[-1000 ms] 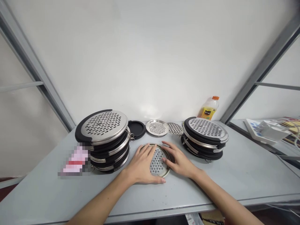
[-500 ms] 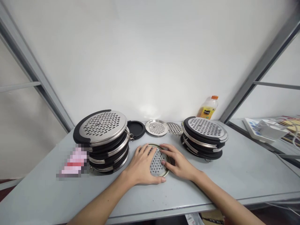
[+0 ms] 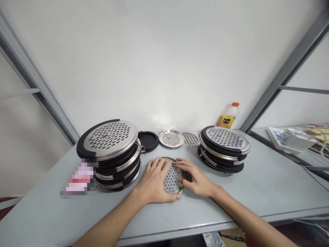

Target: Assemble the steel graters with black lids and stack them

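A round metal grater disc (image 3: pixel 171 177) with a raised rim lies on the table between my hands, its holes showing in the middle. My left hand (image 3: pixel 155 181) spans its left side, fingers bent over the far rim and thumb stretched along the near edge. From the right, my right hand (image 3: pixel 196 178) grips the rim, fingertips at the far edge and thumb tip over the perforated face. The undersides of both hands' fingers are hidden.
Tall stacks of black-edged round graters stand at left (image 3: pixel 110 139) and right (image 3: pixel 226 139). Behind lie a black round tray (image 3: pixel 148 141), a perforated disc (image 3: pixel 171 139) and a coarse grating plate (image 3: pixel 190 139). An orange-capped bottle (image 3: pixel 228 116) stands by the wall; a power strip (image 3: pixel 281 140) lies far right.
The camera view has shifted slightly. Both hands stay on the grater disc in nearly the same pose, and the stacks have not moved.
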Demonstrator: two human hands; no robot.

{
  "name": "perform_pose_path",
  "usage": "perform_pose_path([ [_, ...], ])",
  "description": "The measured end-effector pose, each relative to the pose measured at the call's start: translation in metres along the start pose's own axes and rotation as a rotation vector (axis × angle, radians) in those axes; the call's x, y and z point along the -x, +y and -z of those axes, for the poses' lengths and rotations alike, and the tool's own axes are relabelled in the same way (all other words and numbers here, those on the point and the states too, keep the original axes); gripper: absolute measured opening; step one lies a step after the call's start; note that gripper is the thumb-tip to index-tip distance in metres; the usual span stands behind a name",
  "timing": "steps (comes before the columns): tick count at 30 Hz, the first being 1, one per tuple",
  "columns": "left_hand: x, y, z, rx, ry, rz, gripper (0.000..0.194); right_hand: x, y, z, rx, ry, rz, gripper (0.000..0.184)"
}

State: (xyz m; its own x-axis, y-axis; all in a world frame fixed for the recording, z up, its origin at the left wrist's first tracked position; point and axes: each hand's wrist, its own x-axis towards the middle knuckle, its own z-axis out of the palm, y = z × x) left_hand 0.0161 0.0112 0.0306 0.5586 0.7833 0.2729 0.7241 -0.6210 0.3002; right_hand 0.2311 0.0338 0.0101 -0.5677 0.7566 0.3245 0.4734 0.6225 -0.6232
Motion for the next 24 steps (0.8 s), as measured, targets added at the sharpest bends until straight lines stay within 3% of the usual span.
perform_pose_path([
  [16, -0.0003, 0.0016, 0.0046, -0.032, -0.069, 0.006, 0.086, 0.0004, 0.0052, -0.0089, 0.133, 0.114, -0.118, 0.028],
  [24, -0.0016, 0.0016, 0.0056, -0.050, -0.076, 0.000, 0.086, 0.0027, 0.0029, -0.0072, 0.188, 0.128, -0.028, 0.031],
])
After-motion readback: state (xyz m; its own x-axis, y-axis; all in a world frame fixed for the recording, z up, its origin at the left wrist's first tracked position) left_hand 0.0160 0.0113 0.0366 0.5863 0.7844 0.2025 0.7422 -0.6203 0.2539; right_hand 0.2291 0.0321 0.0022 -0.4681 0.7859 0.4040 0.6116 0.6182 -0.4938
